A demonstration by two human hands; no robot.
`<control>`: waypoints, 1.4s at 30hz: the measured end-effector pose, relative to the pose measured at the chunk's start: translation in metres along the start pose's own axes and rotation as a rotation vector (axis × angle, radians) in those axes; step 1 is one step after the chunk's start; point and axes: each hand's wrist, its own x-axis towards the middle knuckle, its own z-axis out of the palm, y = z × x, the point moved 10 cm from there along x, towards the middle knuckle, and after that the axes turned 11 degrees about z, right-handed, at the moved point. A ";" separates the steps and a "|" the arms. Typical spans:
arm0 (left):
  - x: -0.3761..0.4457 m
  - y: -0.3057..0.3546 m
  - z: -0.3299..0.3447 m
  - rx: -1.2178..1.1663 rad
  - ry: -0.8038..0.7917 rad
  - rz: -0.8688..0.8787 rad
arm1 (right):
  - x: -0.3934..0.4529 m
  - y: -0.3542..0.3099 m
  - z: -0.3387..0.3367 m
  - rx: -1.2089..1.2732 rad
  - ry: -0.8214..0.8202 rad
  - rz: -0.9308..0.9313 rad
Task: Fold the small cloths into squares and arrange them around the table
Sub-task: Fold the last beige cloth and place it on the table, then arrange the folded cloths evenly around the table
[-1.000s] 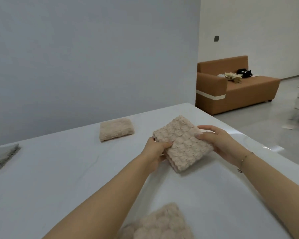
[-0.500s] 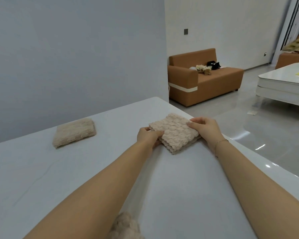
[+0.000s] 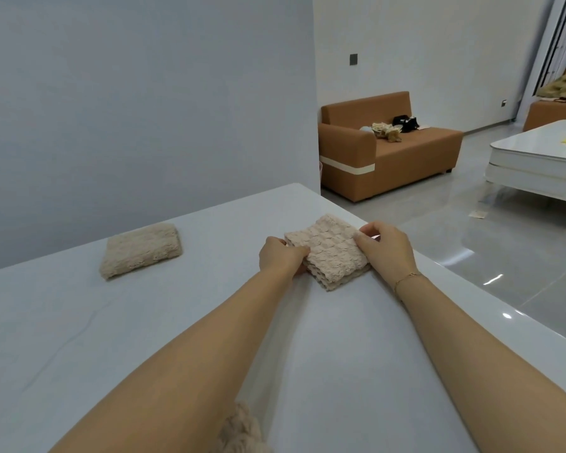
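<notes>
Fingers of both my left hand [image 3: 283, 256] and right hand [image 3: 386, 248] pinch opposite edges of the folded cloth [image 3: 329, 251], which lies on the desk [image 3: 177, 322] near its far right corner. Letting go unevenly could spring the layers open or nudge it off the edge.

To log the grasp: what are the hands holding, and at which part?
Both hold the folded beige cloth resting on the table: left hand at its left edge, right hand at its right corner.

No readable text, label or number anywhere (none legible).
</notes>
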 end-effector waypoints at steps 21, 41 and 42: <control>-0.169 0.032 -0.228 1.258 0.018 0.475 | -0.209 -0.158 0.089 -0.568 -0.222 -0.764; -0.389 -0.044 -0.492 1.280 0.309 0.186 | -0.525 -0.275 0.198 -0.543 -0.514 -1.060; -0.398 -0.049 -0.505 1.279 0.326 0.169 | -0.538 -0.279 0.206 -0.531 -0.537 -1.062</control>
